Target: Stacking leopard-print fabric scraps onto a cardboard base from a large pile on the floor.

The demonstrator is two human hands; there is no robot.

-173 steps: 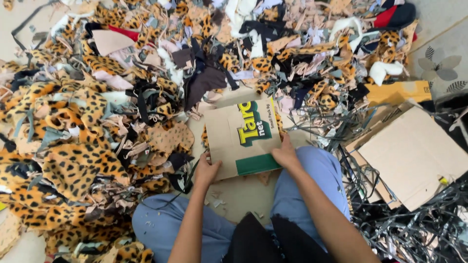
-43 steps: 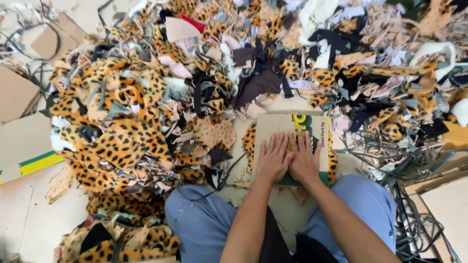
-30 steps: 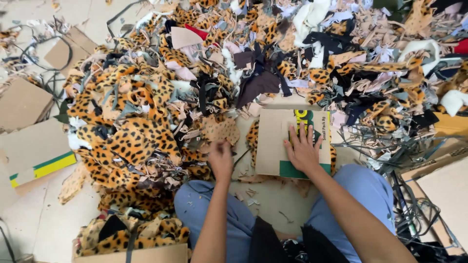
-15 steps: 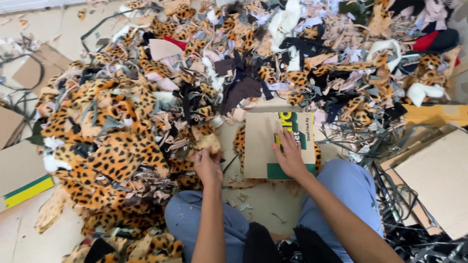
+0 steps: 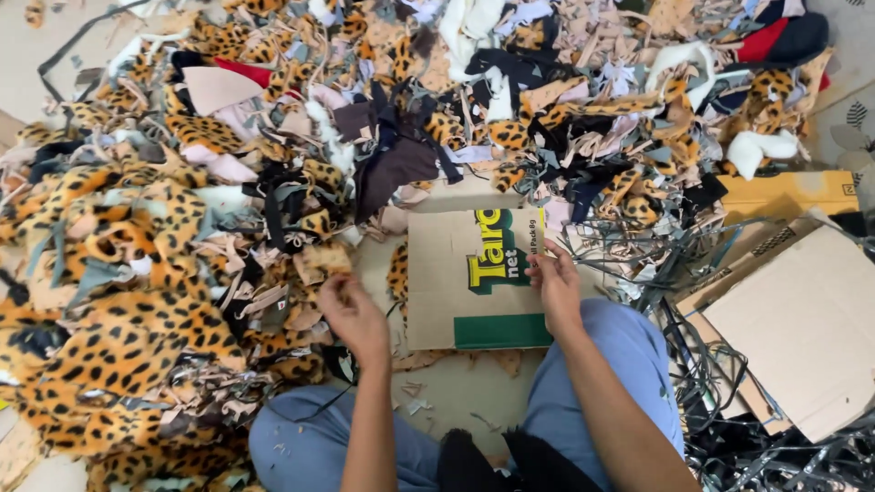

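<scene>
I sit on the floor with my legs in blue trousers. A flat brown cardboard panel (image 5: 460,282) with green and yellow print lies between my knees. My right hand (image 5: 554,284) holds its right edge, fingers curled over the rim. My left hand (image 5: 351,310) is at the edge of the leopard-print fabric scrap pile (image 5: 137,319), fingers pinched on a small tan leopard scrap (image 5: 321,261) just left of the panel.
Fabric offcuts in leopard, black, white, pink and red (image 5: 510,100) cover the floor ahead and to the left. Larger cardboard sheets (image 5: 802,319) and a yellow box flap (image 5: 788,193) lie to the right, with tangled grey strips (image 5: 729,273) around them.
My left hand left the cardboard panel, reached to the scrap pile and pinched a small scrap. My right hand slid from the panel's face to its right edge.
</scene>
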